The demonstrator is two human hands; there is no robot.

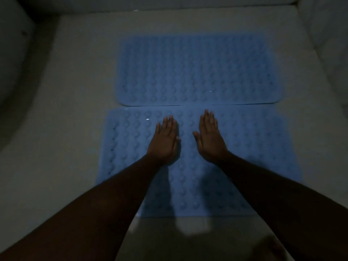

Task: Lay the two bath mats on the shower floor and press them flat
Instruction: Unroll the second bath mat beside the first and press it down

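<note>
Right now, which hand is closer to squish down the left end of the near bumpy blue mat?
The left hand: it lies flat nearer that end of the near bumpy blue rubber mat.

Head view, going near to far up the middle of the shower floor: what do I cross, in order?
Bare floor strip → near blue mat → far blue mat → bare floor beyond it → back wall. The hands overlap the near mat, so I left them out.
</note>
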